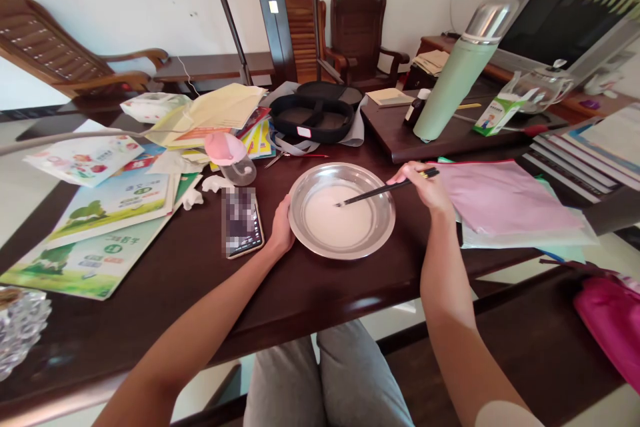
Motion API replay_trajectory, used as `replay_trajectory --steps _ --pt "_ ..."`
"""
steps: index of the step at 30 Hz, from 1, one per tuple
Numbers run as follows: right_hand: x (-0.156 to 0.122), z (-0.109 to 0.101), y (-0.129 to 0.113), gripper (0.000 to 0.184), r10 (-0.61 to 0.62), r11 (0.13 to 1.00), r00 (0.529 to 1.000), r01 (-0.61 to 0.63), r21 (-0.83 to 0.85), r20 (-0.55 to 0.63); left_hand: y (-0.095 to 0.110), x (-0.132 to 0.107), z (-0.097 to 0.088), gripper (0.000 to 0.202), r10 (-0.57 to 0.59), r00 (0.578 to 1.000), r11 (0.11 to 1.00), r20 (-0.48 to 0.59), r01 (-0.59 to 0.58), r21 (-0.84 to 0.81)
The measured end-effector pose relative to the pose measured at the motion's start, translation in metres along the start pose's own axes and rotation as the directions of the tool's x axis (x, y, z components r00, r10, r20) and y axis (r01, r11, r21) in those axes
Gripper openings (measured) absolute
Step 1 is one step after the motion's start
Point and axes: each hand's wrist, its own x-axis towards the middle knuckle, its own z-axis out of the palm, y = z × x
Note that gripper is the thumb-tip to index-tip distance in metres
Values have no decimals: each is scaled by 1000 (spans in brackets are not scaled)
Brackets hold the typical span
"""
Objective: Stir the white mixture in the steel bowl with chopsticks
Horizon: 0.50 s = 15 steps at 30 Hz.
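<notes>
A shallow steel bowl (385,230) stands on the dark wooden table, with a pale, milky mixture (336,223) in its bottom. My left hand (283,225) grips the bowl's left rim; its thumb shows along the edge and the other fingers are hidden behind the side. In my right hand (425,187), closed above the right rim, is a pair of black chopsticks (370,194). They slant down to the left, and their tips meet the mixture near the middle. Just left of my left hand lies a phone (243,221).
Crumpled tissues (193,197) and a pink-lidded bottle (233,157) are beyond the phone, with workbooks (110,213) to the left. An open black case (313,117) lies behind the bowl. At right are a tall green thermos (457,83) and a pink folder (510,197).
</notes>
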Motion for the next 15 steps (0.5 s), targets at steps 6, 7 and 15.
replay_trajectory --steps 6,7,15 --pt "-2 3 3 50 19 997 986 -30 68 166 2 -2 2 28 -1 1000 1000 -22 1 -2" --pt "-1 6 2 49 24 998 979 -35 56 200 2 -2 2 28 0 1000 1000 -24 0 -2" --pt "-3 -5 4 52 14 999 1000 -14 42 -14 1 -1 1 29 5 1000 1000 3 -5 11"
